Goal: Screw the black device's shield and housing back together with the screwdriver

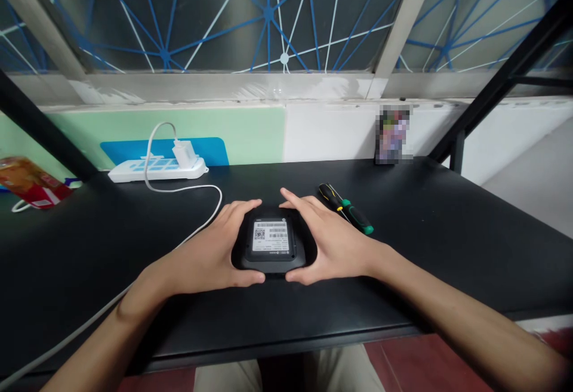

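A black box-shaped electronic device point(299, 256) lies label side up on the black table, directly in front of me. Its white label point(271, 237) carries a QR code, barcodes and small print. My left hand point(219, 246) curves around the device's left side, thumb at the near edge and fingers at the far edge. On the opposite side my right hand point(333, 240) holds it the same way. Just beyond the right hand lie a black-and-yellow screwdriver point(330, 196) and a green-and-black screwdriver point(358, 217), side by side. The device's underside is hidden.
At the back left a white power strip point(129, 171) holds a white charger point(184, 153), whose cable point(197, 188) runs past my left arm. A red-and-orange packet point(33, 183) sits far left. A blurred upright object point(391, 135) leans on the wall. Black frame bars point(483, 99) slope at both sides.
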`<state>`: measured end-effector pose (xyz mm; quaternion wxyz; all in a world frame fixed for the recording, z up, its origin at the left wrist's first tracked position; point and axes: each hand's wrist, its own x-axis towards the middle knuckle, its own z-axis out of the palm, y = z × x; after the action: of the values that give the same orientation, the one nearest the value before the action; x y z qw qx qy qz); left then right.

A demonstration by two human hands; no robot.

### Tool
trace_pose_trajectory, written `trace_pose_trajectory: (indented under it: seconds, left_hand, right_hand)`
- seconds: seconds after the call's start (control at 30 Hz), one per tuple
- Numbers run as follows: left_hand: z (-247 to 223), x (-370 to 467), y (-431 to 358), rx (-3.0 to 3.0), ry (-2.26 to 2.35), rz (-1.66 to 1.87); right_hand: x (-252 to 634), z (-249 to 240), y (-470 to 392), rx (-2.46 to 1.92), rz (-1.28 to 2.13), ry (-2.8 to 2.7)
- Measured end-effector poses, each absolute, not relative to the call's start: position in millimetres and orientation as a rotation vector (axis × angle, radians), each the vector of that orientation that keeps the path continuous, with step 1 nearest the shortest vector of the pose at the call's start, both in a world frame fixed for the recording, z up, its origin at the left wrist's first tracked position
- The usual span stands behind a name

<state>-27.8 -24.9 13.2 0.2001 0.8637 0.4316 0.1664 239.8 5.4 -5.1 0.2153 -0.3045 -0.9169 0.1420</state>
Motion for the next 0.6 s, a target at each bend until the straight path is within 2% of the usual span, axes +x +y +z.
trace_pose_trajectory:
  seconds: [0.6]
  left_hand:
    - [1, -30, -20, 2.224, 1.181, 0.463]
  right_hand:
    - [242, 1, 3, -1.015, 0.504, -2.614]
